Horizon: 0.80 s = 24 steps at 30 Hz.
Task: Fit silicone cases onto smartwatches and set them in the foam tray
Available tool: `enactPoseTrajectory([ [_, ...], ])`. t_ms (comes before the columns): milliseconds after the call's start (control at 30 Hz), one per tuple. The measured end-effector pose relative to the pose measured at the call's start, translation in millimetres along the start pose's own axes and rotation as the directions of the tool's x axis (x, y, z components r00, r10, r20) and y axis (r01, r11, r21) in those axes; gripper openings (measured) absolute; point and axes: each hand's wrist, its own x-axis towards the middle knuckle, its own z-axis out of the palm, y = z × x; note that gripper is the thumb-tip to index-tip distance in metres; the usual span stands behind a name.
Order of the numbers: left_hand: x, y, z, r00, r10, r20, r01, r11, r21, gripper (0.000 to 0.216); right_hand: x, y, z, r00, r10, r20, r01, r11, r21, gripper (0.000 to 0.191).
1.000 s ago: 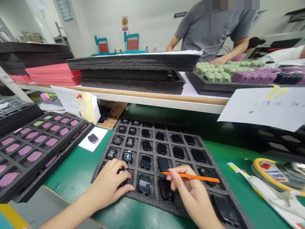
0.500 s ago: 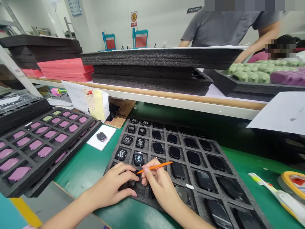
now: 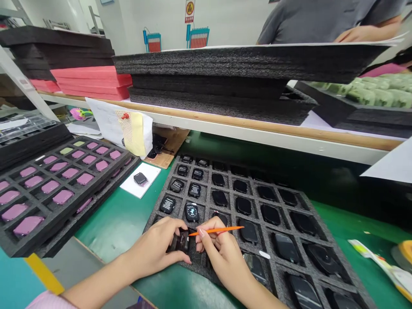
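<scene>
My left hand [image 3: 165, 244] is closed round a black smartwatch [image 3: 183, 241], thumb and fingers on its edges, at the near left of a dark foam tray [image 3: 206, 214]. In my right hand [image 3: 215, 244] is a thin orange pointed stick [image 3: 227, 229], pinched near its left end. Its left tip meets the side of the held watch. Just beyond lies a watch with a lit dial [image 3: 192, 212]. Other watches in the left columns show lines of text, such as this lit watch [image 3: 168, 204]. Screens farther right are dark. My right hand hides some compartments.
At left stands a foam tray with purple pieces [image 3: 53, 187]. One watch [image 3: 140, 178] lies on a white pad [image 3: 128, 189]. Stacked black foam [image 3: 225, 60] fills the shelf ahead, where a person in grey [image 3: 315, 21] stands. A toothbrush [image 3: 373, 257] lies at right.
The view has shifted, so things sit differently in the picture. The watch in my left hand now shows more of its face, with the orange stick's tip still at it.
</scene>
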Motion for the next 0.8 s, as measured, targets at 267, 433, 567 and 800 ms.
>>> enactPoseTrajectory([
  [267,-6.3,0.0,6.0,0.983,0.147,-0.112,-0.134,0.984,0.115,0.037,-3.4,2.9,-0.4,0.998,-0.059,-0.012,0.059,0.998,-0.02,0.028],
  [433,-29.9,1.7,22.9,0.915,0.353,-0.196,-0.274,0.9,0.338,0.021,-2.0,-3.6,-6.9,0.995,-0.043,-0.092,0.045,0.999,0.019,0.029],
  [567,-45.6,1.3,24.7,0.9,0.413,-0.141,-0.314,0.837,0.448,0.038,10.5,-20.6,-13.0,0.993,0.023,-0.113,-0.014,0.997,0.076,0.031],
  [800,-32.6,-13.0,-15.0,0.958,0.202,-0.204,-0.098,0.897,0.431,0.02,42.7,-34.2,13.1,0.995,0.099,0.022,-0.101,0.975,0.199,0.043],
])
